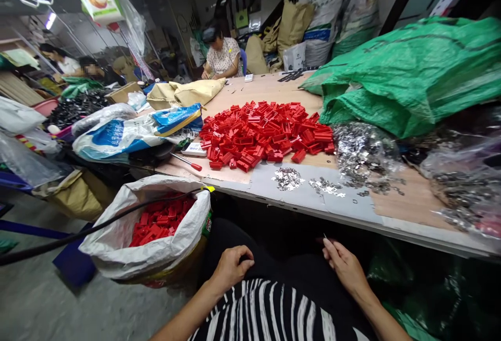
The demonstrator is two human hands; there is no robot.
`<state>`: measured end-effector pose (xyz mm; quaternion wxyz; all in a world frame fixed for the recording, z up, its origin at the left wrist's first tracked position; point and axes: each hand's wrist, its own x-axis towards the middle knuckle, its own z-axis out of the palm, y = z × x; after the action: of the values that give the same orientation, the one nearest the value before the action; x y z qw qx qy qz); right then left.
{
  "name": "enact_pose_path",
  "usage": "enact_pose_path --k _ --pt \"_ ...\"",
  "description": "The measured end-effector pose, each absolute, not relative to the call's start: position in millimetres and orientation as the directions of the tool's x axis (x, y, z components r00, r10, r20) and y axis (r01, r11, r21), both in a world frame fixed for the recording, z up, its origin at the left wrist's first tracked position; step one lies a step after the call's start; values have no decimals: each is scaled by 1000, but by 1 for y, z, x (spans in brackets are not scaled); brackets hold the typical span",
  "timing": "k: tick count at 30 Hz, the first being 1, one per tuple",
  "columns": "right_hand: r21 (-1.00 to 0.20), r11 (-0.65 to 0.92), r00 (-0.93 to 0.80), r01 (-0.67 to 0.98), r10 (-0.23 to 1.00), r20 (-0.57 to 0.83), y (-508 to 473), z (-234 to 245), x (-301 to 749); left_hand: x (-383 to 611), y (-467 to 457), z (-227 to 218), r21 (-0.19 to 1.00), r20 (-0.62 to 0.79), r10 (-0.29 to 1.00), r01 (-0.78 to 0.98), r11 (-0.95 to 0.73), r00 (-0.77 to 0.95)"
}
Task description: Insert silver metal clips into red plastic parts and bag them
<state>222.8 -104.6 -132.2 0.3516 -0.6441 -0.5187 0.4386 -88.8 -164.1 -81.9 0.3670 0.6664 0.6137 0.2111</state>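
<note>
My left hand (234, 267) hovers over my lap with its fingers curled in and the thumb near the forefinger; nothing shows in it. My right hand (342, 263), also above the lap, pinches a small thin metal piece (324, 236) between thumb and fingertips; its tip just sticks out. In front of me on the table lies a big heap of red plastic parts (266, 134). Small piles of flat metal pieces (287, 178) rest on a grey sheet (266, 187) at the table's near edge. Left of my knees, an open white sack (117, 247) holds more red parts (164, 221).
A screwdriver (187, 162) with a red handle lies beside the heap. Clear bags of metal pieces (364, 148) and a green sack (391, 69) occupy the right side. A black cable (97, 226) crosses the white sack. Across the table sits a person (225, 56).
</note>
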Motion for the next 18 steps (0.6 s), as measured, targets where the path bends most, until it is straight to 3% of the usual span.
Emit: enact_pose_path --k 14,18 --pt "-907 -267 23 325 961 -275 -106 -136 224 -79 -159 -96 751 -290 954 636 177 78" --pt "-884 -257 21 390 962 -271 -111 -138 232 -67 -146 -107 745 -318 947 629 224 39"
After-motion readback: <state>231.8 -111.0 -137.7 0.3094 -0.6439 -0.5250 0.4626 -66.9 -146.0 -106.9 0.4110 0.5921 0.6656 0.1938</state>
